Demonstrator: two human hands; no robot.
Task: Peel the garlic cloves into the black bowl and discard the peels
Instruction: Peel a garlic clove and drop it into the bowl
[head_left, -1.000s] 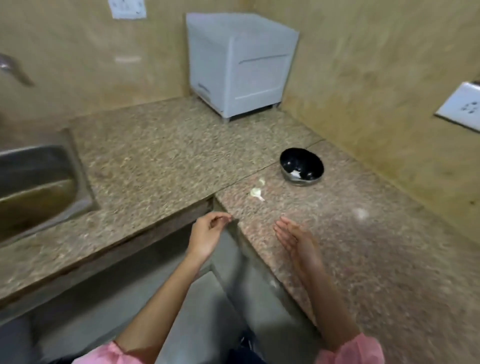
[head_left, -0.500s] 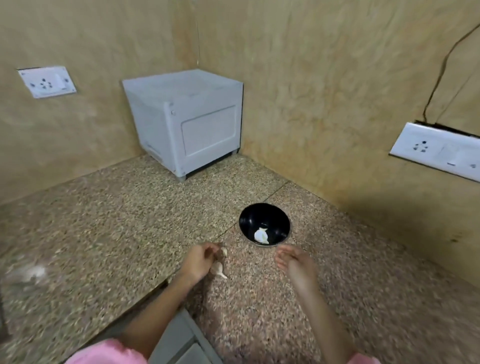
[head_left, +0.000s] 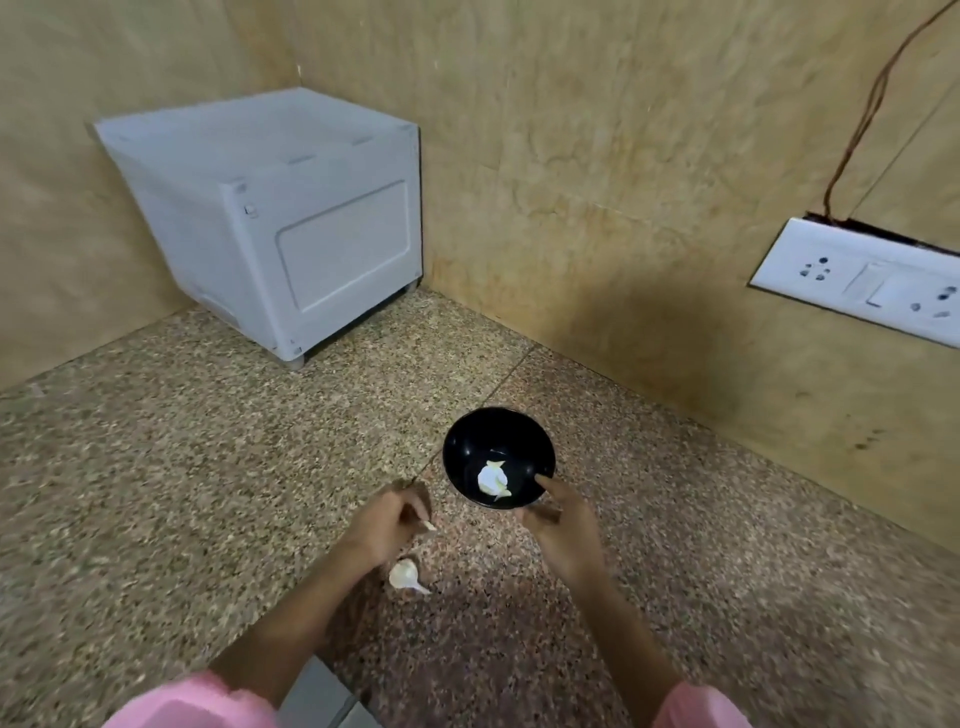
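Observation:
The black bowl (head_left: 467, 441) stands on the speckled stone counter (head_left: 208, 493) and holds a white piece of garlic (head_left: 491, 480). My left hand (head_left: 387, 525) is curled round a garlic clove (head_left: 429, 526), of which only the pale tip shows, just left of the bowl. A second unpeeled clove (head_left: 405, 574) lies on the counter below that hand. My right hand (head_left: 563, 527) reaches to the bowl's near right side. Its straight index finger touches the rim and its thumb lies by the outer wall.
A white box-shaped appliance (head_left: 291, 234) sits in the back corner. A white socket panel (head_left: 857, 280) with a brown wire above it is on the right wall. The counter's inner edge (head_left: 322, 691) drops off between my forearms.
My left hand has closed round one of the two cloves and lifted it slightly. My right hand has left the counter and reached the bowl's rim. The camera has moved closer.

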